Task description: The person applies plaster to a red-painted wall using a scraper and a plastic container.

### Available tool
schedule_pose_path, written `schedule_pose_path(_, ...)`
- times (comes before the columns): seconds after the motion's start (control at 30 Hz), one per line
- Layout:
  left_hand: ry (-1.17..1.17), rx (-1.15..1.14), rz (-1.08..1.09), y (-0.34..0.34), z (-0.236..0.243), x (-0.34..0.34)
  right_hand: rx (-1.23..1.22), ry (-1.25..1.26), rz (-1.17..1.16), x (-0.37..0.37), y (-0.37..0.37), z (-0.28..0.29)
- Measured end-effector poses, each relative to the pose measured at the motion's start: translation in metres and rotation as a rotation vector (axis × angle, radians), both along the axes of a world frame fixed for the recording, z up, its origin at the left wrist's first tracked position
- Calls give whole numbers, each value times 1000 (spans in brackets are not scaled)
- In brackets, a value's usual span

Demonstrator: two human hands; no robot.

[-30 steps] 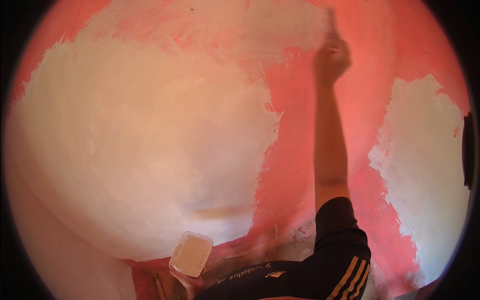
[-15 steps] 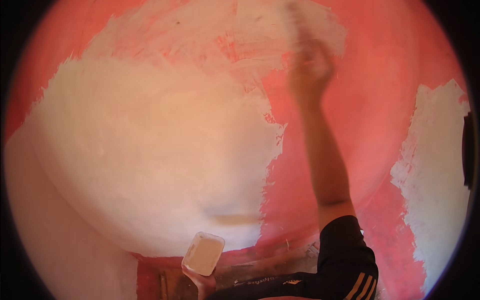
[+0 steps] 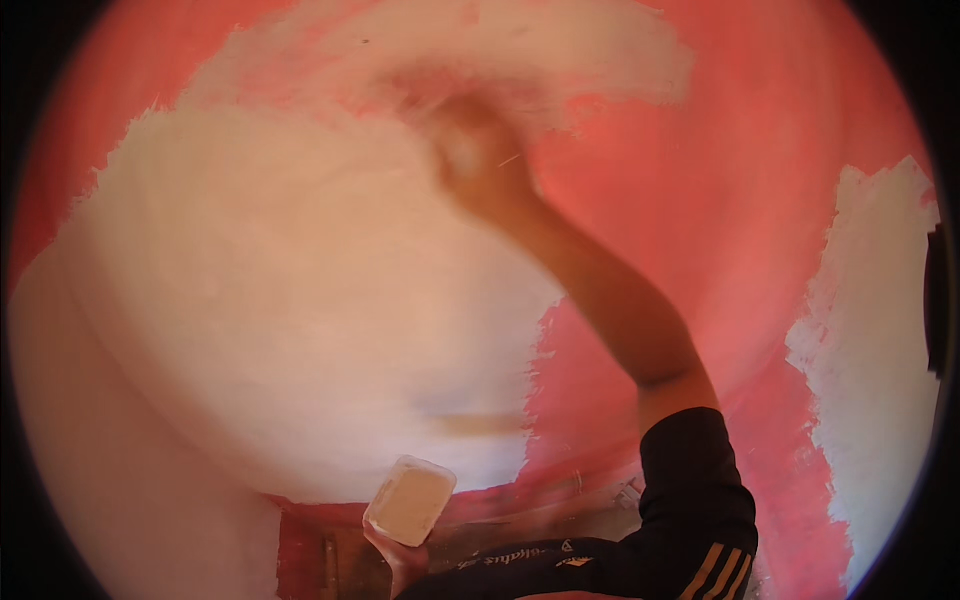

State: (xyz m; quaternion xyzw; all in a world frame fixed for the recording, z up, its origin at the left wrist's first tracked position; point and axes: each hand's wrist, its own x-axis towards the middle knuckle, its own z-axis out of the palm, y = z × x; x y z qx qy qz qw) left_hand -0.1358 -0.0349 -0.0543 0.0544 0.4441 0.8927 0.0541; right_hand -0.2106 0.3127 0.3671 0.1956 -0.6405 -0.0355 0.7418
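My right hand (image 3: 480, 155), smeared by motion, is closed at the upper middle of the wall (image 3: 330, 270). It grips what looks like a paintbrush (image 3: 420, 88), whose blurred head is against the streaky edge between cream paint and red. Low in the view, my left hand (image 3: 402, 562) is wrapped round the lower end of a rectangular white plastic tub (image 3: 411, 500). Cream paint fills the tub, which is tilted toward me. The fingers behind it are mostly hidden.
Bare red wall (image 3: 680, 190) lies right of the cream area, with red showing through thin strokes above. Another pale patch (image 3: 870, 330) covers the far right, beside a dark object (image 3: 936, 300) at the rim. Brownish floor (image 3: 480, 525) with small debris shows below.
My right hand has swept left and a little down across the wall with the brush, the elbow bending. My left hand and the tub have barely moved.
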Motion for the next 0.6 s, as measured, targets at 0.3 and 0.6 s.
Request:
schedule_pose_path(0.3, 108, -138, 19, -33, -13, -23, -232, 678, -603, 0, 130, 32)
schedule_pose_path(0.6, 122, -100, -77, -79, -13, -53, -50, 177, -120, -26, -20, -51)
